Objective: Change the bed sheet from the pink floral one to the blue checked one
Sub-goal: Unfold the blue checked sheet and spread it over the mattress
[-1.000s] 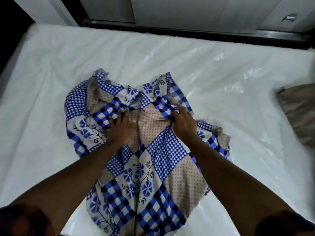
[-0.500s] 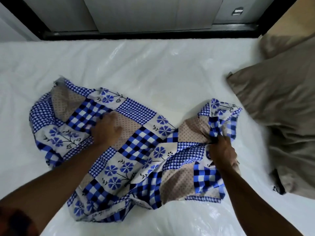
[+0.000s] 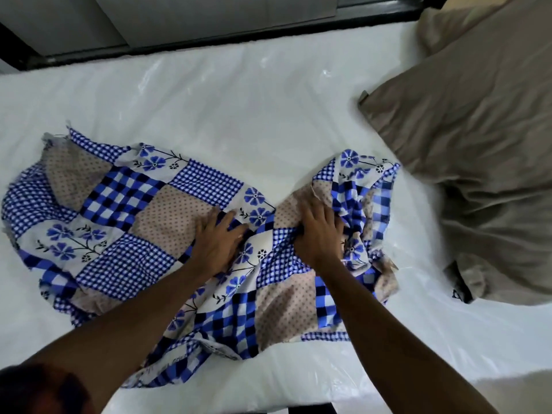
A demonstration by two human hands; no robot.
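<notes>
Sheet: the blue checked sheet [image 3: 143, 222] lies crumpled and only part opened across the middle of the mattress [image 3: 239, 100], reaching none of its corners. One fold trails toward the near edge.
Left grip: the left grip [image 3: 216, 245] lies flat on the cloth with its fingers spread, pressing it down near the middle of the heap and holding nothing.
Right grip: the right grip [image 3: 321, 234] has its fingers curled into a bunch of fabric on the sheet's right part, clutching the gathered folds.
Neighbour: a taupe pillow [image 3: 478, 144] rests at the right end of the bed, near the bunched end of the sheet but apart from it.
Old sheet: no pink floral cloth is in view, so by the look of it the stripping is done and the spreading is under way.
Handling: thin, limp cotton by appearance – light, with no stiffness. It should follow a pull but sag and fold on itself wherever it is unsupported.
Surface: the mattress wears glossy plastic wrap, so the sheet will probably slide readily – an anchoring palm helps.
Where to hold: best at a hem or corner rather than mid-panel. The frayed edge at far left and the edge by the pillow look the likeliest.
Risk: tugging a mid-panel bunch drags the whole heap instead of opening it.
</notes>
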